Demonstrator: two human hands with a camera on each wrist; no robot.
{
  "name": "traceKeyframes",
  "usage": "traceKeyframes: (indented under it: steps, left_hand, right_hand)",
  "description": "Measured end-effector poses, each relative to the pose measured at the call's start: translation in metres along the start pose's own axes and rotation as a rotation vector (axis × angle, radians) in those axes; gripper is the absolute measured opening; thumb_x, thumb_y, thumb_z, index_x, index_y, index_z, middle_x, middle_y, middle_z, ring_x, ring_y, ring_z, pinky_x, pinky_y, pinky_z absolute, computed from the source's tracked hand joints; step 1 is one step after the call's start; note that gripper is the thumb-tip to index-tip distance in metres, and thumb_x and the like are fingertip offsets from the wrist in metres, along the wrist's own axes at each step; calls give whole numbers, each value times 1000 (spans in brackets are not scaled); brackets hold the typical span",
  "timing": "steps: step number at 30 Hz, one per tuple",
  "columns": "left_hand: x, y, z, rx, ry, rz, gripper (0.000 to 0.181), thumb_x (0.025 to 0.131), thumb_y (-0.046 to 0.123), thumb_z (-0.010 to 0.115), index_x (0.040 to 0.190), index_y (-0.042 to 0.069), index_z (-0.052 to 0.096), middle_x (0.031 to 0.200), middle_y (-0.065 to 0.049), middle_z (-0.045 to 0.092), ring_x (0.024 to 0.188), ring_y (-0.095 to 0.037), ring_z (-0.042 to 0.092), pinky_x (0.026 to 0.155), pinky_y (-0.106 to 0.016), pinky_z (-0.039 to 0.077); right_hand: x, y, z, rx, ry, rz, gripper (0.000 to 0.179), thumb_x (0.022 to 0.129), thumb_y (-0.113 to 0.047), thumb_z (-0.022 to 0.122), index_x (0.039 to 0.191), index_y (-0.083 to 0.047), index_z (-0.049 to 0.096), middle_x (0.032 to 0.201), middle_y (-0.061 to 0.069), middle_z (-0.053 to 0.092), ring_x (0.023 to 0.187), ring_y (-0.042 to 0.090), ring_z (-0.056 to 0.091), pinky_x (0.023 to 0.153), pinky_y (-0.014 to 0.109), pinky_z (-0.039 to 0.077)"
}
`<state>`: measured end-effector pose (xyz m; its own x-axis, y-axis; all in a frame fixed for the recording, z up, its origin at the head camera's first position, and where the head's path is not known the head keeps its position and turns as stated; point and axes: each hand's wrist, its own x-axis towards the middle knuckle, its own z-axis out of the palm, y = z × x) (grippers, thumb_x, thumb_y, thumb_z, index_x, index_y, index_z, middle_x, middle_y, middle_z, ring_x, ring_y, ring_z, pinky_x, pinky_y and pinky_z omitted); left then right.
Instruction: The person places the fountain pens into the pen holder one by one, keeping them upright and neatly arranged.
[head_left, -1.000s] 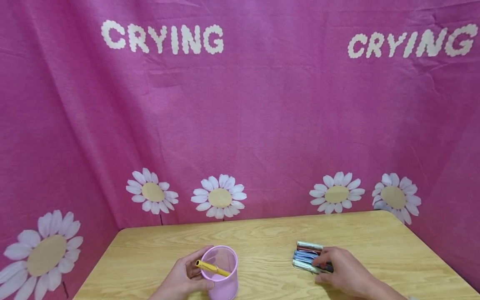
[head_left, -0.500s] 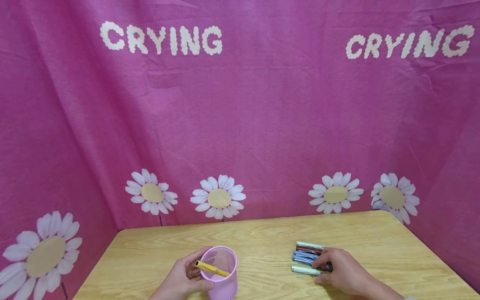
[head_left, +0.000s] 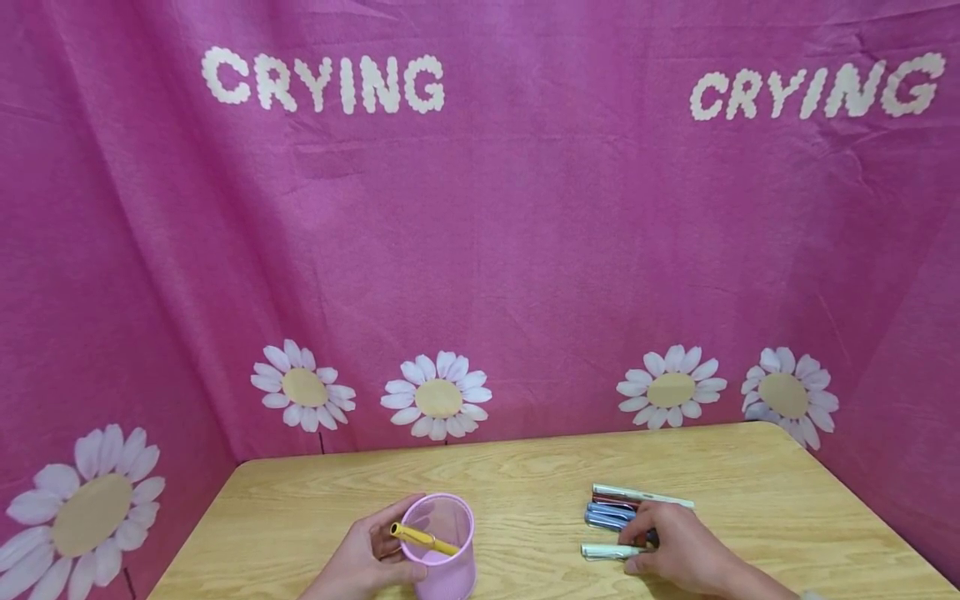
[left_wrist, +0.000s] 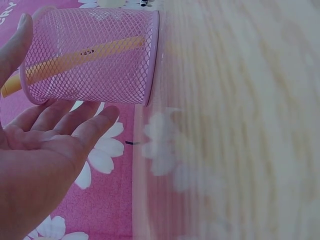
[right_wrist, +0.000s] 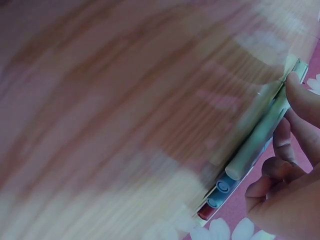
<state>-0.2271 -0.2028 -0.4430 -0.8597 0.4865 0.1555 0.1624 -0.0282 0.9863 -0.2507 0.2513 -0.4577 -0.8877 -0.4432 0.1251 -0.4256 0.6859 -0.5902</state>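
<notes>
My left hand (head_left: 366, 552) holds a pink mesh pen cup (head_left: 452, 577) standing upright on the table, thumb on the near side and fingers along the far side. Inside the cup a yellow pen (head_left: 424, 537) leans, its end poking past the rim; the left wrist view shows this pen (left_wrist: 60, 64) through the mesh. My right hand (head_left: 682, 546) pinches a pale green pen (head_left: 609, 552) between thumb and fingers, low over the table. Just beyond it lie blue pens (head_left: 606, 517), a dark red pen (head_left: 611, 501) and a pale, whitish pen (head_left: 637, 493), partly covered by the hand.
A light wood-grain table (head_left: 525, 492) bears everything. Around its back and sides hangs a magenta cloth (head_left: 525, 267) printed with white daisies and lettering. Table surface lies between the cup and the pens.
The pale green pen has moved toward me with my right hand, apart from the blue pens. More of the whitish pen now shows. My left hand and the cup stay put.
</notes>
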Motion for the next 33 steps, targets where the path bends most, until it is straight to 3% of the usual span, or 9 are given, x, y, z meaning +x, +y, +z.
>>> traceKeyframes:
  steps: [4, 11, 16, 23, 33]
  left_hand:
    - [0, 0, 0, 7, -6, 12, 83, 90, 1, 81, 156, -16, 32, 146, -37, 50, 112, -21, 68, 99, -36, 55]
    - [1, 1, 1, 5, 2, 2, 82, 90, 1, 81, 156, -15, 34, 146, -35, 51, 112, -25, 68, 99, -36, 56]
    - [1, 0, 0, 13, -6, 14, 82, 90, 0, 81, 156, -15, 33, 147, -37, 49, 112, -23, 68, 100, -37, 55]
    - [1, -1, 0, 16, -9, 21, 83, 91, 1, 81, 156, -15, 33, 147, -36, 50, 114, -21, 68, 101, -37, 55]
    - [1, -4, -2, 26, -37, 77, 83, 91, 2, 81, 154, -19, 31, 145, -43, 46, 115, -18, 68, 102, -38, 54]
  right_hand:
    - [1, 1, 2, 7, -4, 10, 16, 79, -26, 94, 89, -23, 82, 89, -13, 62, 81, 3, 50, 71, 25, 44]
    - [1, 2, 6, 71, -19, -37, 15, 80, -25, 93, 91, -22, 83, 91, -15, 66, 82, 3, 52, 71, 25, 44]
    - [2, 1, 6, 39, -27, -48, 16, 80, -25, 93, 93, -22, 84, 90, -18, 66, 83, 2, 53, 71, 25, 45]
    - [2, -3, 9, -38, 24, -64, 16, 77, -26, 95, 89, -26, 84, 86, -21, 65, 81, 1, 54, 68, 26, 44]
    - [2, -3, 9, -10, 10, -69, 15, 77, -24, 95, 87, -25, 84, 86, -21, 66, 78, 1, 53, 65, 25, 43]
